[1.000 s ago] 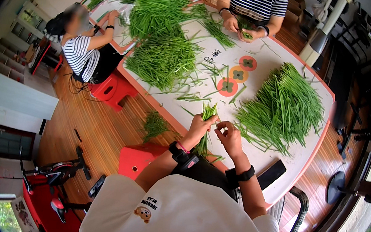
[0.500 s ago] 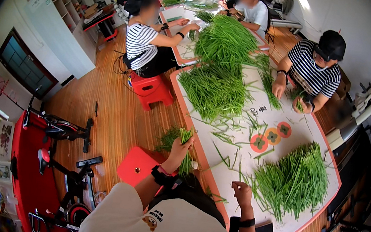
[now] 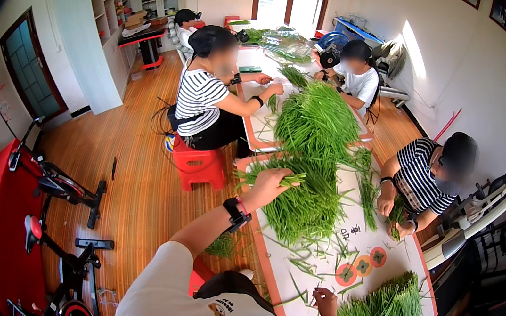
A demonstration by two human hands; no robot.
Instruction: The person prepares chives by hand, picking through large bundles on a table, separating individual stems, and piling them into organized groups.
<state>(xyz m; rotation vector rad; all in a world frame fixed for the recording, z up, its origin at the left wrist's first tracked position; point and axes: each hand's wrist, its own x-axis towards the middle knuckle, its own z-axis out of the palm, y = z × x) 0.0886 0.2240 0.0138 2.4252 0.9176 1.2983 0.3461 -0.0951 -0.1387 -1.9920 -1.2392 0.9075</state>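
Note:
My left hand (image 3: 267, 188) is closed round a small bunch of green chives (image 3: 292, 179), held level over the table's left edge. Just beyond it and to its right spreads a large loose pile of chives (image 3: 307, 211). My right hand (image 3: 327, 304) hovers at the near part of the table, its fingers curled together; whatever they pinch, if anything, is too small to make out. Beside it on the right lies a neater stack of chives (image 3: 383, 315) with its stalks roughly lined up.
Loose stalks litter the white table (image 3: 277, 258). A higher chive pile (image 3: 317, 118) stands farther back. Co-workers sit around: one in stripes (image 3: 200, 95) on a red stool (image 3: 199, 166), another in stripes (image 3: 425, 176) at right, one in white (image 3: 357, 82). An exercise bike (image 3: 66, 267) stands left.
My left hand has gone from beside the table near my lap forward and up to the large pile, carrying the bunch. My right hand stays by the near stack. The view has tilted up.

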